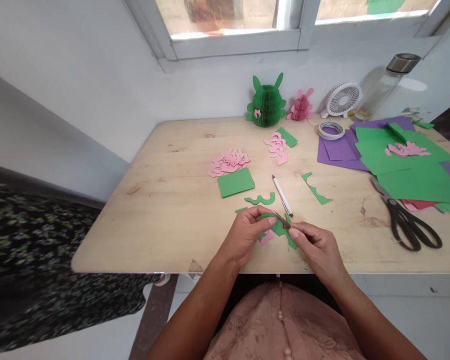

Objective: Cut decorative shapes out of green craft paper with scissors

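Observation:
My left hand (249, 232) pinches a small green paper piece (267, 216) between thumb and fingers, just above the table. My right hand (315, 245) is closed on what looks like small scissors; the handles are hidden in my fingers. The dark blades of these scissors (283, 220) point up and left, against the green paper. Below my hands lie green paper scraps (290, 240) and a bit of pink paper (267, 237). A white pen (282, 195) and a wavy green strip (260, 199) rest just beyond my hands.
Pink cut-outs (230, 162) and a folded green paper (236, 182) lie ahead on the left. Large black-handled scissors (405, 220) and stacked coloured sheets (416, 175) are at right. Honeycomb paper figures (268, 107), a small fan (343, 100) and a bottle (384, 90) stand along the wall.

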Motion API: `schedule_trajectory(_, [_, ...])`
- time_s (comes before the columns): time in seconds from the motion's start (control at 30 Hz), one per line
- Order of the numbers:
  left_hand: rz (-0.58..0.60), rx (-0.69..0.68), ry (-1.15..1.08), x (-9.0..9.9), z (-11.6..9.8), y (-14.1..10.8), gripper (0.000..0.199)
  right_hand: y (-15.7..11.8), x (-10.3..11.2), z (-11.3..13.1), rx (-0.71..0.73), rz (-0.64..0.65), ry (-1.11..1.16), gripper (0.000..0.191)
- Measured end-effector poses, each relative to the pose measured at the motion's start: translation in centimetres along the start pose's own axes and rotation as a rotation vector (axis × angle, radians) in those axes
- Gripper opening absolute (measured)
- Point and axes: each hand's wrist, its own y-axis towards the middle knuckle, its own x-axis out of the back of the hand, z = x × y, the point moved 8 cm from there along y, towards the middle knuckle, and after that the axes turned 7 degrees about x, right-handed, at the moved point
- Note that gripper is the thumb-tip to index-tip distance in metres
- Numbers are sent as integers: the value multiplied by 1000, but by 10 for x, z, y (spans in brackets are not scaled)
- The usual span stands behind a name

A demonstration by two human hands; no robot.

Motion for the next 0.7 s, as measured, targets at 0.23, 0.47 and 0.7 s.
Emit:
schedule_trajectory(0.23, [-4, 0, -14, -1, 0, -1, 21, 0, -1, 3, 1, 4, 19, 25])
schedule_trajectory(0.47, [-9, -10, -31, -1, 0, -2, 21, -3, -1, 2, -10, -20, 32, 26])
schedule_trajectory(0.7, [9, -4, -32, -4, 0, -3, 22, -3, 2, 3, -49, -66, 51, 27])
